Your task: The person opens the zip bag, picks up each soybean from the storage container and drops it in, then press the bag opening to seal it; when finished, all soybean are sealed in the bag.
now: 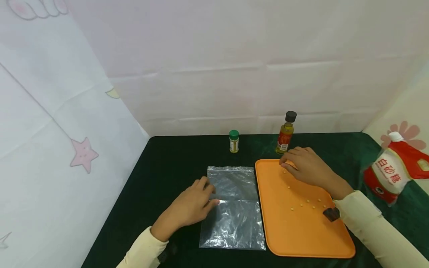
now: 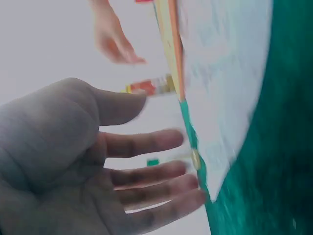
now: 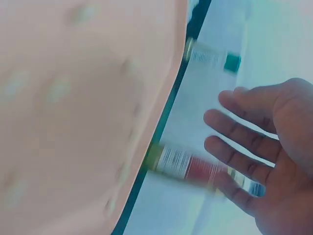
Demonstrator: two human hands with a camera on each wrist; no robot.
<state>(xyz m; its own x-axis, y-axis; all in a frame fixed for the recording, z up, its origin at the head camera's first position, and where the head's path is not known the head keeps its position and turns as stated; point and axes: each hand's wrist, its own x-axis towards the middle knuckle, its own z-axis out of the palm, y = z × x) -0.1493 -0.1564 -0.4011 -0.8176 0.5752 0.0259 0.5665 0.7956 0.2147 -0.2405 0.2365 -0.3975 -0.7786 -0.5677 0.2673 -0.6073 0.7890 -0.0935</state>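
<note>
My left hand (image 1: 192, 203) hovers over the left side of a clear zip bag (image 1: 234, 223) lying flat on the dark green cloth. Its fingers are spread and loosely bent, with nothing between them in the left wrist view. Over the top edge of an orange tray (image 1: 301, 238) is my right hand (image 1: 306, 167), fingers relaxed and holding nothing. Several small pale bits (image 1: 313, 207) lie scattered on the tray. Just beyond the right fingertips stands an oil bottle (image 1: 285, 138) with a black cap and red label.
A small green-capped jar (image 1: 234, 141) stands at the back of the table (image 1: 174, 160). To the right, a red and white bag of sugar (image 1: 390, 171) with a white cap leans near the wall. Pale printed cloth (image 1: 234, 74) hangs behind.
</note>
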